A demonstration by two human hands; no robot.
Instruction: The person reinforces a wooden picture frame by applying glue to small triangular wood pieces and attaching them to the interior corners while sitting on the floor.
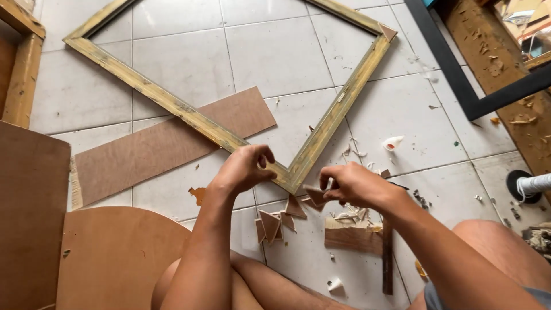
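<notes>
Corner-bracing step judged in hand. Near corner of wooden frame [290, 175] on tiled floor [275, 51] is gripped by left hand [244, 169], fingers curled. Triangular plywood piece [315, 196] is pinched in right hand [353, 185], just beside that corner. Next, flush alignment over the joint is required.

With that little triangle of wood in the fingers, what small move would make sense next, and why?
Probably lay the triangle, pinched in the right hand, over the frame's near corner, where the left hand grips the frame. The far corner already carries one.
</notes>
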